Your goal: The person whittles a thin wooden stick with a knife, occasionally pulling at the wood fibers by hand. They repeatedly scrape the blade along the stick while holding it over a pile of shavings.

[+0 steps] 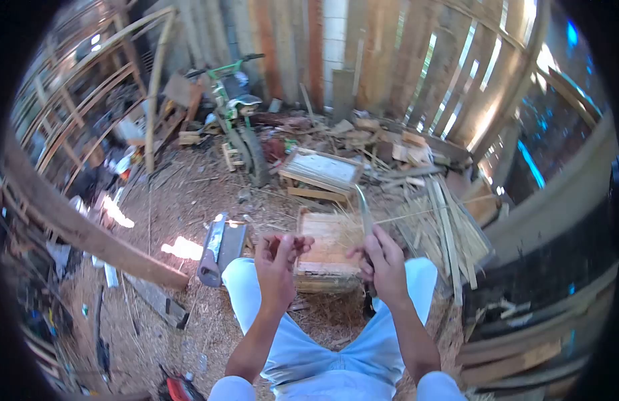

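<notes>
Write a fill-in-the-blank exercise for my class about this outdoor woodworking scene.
1. The right hand grips a knife whose blade points ____.
2. The bicycle at the back has a ____ frame.
3. The person's shorts are light ____.
Missing words: up; green; blue.
</notes>
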A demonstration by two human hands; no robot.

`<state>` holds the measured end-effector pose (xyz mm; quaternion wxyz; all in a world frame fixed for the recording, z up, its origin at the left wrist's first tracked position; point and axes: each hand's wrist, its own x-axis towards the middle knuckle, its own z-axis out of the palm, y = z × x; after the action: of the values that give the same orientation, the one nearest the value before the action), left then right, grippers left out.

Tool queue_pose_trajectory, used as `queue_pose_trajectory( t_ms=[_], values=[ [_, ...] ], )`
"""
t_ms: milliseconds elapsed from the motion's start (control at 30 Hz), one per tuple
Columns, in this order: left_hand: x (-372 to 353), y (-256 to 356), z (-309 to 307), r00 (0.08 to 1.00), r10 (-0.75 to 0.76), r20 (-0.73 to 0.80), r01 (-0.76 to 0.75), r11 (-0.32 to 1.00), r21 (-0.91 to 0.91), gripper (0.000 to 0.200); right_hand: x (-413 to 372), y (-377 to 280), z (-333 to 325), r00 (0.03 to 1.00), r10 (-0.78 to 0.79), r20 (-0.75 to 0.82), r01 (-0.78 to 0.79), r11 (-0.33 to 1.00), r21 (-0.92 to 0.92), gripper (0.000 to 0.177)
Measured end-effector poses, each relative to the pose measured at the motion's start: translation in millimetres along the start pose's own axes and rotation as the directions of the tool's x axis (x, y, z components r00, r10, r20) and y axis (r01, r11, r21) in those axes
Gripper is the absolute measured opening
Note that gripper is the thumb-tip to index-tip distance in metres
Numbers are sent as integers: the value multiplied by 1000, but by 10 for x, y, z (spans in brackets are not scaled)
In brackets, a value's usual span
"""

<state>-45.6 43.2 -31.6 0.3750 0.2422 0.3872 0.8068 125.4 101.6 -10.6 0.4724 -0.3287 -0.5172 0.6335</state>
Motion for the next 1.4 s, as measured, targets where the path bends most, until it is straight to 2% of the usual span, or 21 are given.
queue_pose_trajectory(
  t_ms=[67, 100, 167, 233, 300, 333, 367, 433, 533, 633, 700, 767, 833, 967, 1033, 1133, 1333, 1400],
  values=[
    [-208, -66, 46, 989, -82, 125, 65, 989, 135, 8, 23, -104, -53, 996, 42, 83, -53, 990, 128, 32],
    [-271, -67, 34, 984, -104, 144, 84, 987, 138, 8, 19, -120, -112, 998, 42, 54, -49, 990, 130, 32],
    [-355, -49, -35, 901, -267, 343, 174, 944, 279, 7, 10, -134, -201, 991, 67, 118, -87, 981, 171, 29],
    [-407, -89, -19, 884, -282, 374, 190, 946, 264, 8, -22, -156, -226, 987, 77, 140, -96, 986, 135, 26],
    [-457, -110, 30, 867, -323, 379, 133, 884, 449, 12, -49, -157, -227, 975, 112, 190, -136, 984, 118, 26],
    [-458, -105, 72, 870, -290, 398, 56, 861, 506, 16, -57, -153, -227, 973, 117, 200, -143, 983, 116, 26],
    [-460, -86, 122, 875, -287, 390, 57, 861, 505, 16, -67, -151, -233, 969, 128, 212, -158, 979, 128, 27],
    [-467, -35, 233, 871, -235, 431, -89, 788, 610, 13, -80, -163, -254, 964, 138, 227, -172, 975, 140, 27],
    [-487, -8, 382, 895, -235, 380, -38, 808, 587, 12, -96, -178, -277, 960, 107, 259, -121, 992, 37, 27],
    [-488, -69, 445, 928, -154, 339, -60, 838, 542, 11, -119, -161, -275, 959, 87, 269, -92, 996, 3, 28],
    [-479, -117, 392, 920, -164, 356, -72, 821, 566, 11, -138, -173, -270, 970, 80, 231, -55, 992, -114, 29],
    [-495, -121, 355, 912, -178, 370, -83, 802, 592, 12, -151, -156, -290, 963, 101, 249, -81, 993, -90, 28],
    [-511, -100, 348, 903, -263, 339, 8, 801, 598, 11, -155, -142, -306, 956, 119, 268, -105, 992, -66, 28],
    [-511, -138, 314, 905, -229, 358, -28, 808, 588, 12, -164, -113, -311, 936, 163, 310, -173, 985, 5, 28],
    [-525, -165, 341, 934, -158, 320, -38, 848, 529, 9, -165, -89, -311, 932, 173, 317, -187, 982, 17, 27],
    [-514, -121, 306, 910, -248, 334, 42, 853, 520, 13, -181, -56, -308, 926, 168, 339, -170, 985, -24, 26],
    [-518, -123, 271, 902, -242, 359, 18, 849, 528, 13, -187, -93, -300, 920, 179, 350, -170, 984, -55, 27],
    [-542, -76, 291, 902, -246, 356, 19, 844, 535, 13, -191, -116, -298, 927, 160, 339, -175, 984, 15, 25]
  ],
)
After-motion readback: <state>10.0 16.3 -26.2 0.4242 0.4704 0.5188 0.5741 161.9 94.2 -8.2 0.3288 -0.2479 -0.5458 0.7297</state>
